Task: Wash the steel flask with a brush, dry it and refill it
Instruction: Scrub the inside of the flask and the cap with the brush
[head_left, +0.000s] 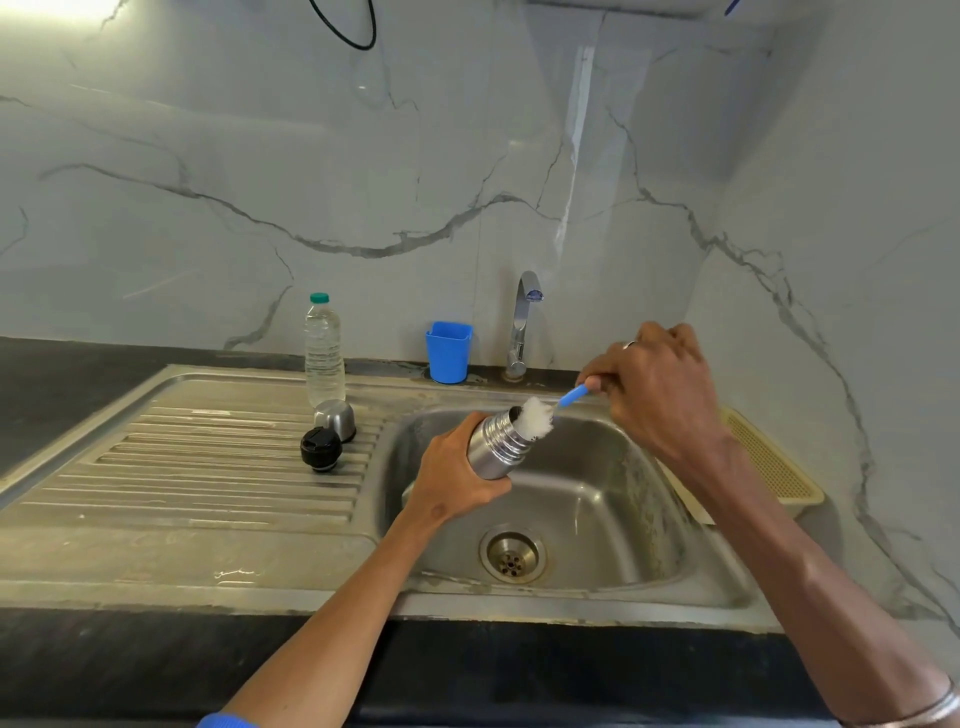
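Note:
My left hand (457, 478) grips the steel flask (497, 440) by its body and holds it tilted over the sink basin (587, 499), mouth pointing up and to the right. My right hand (657, 387) pinches the blue handle of a bottle brush (540, 415). The brush's white bristle head sits at the flask's mouth, partly inside. On the draining board stand the flask's steel cup (336, 418) and its black stopper (321, 449). A clear water bottle (324, 351) with a green cap stands behind them.
A chrome tap (522, 322) rises behind the basin with no water running. A blue plastic cup (449, 352) stands left of the tap. A beige perforated tray (769, 462) lies right of the sink. The drain (512, 558) is open. Marble wall closes in on the right.

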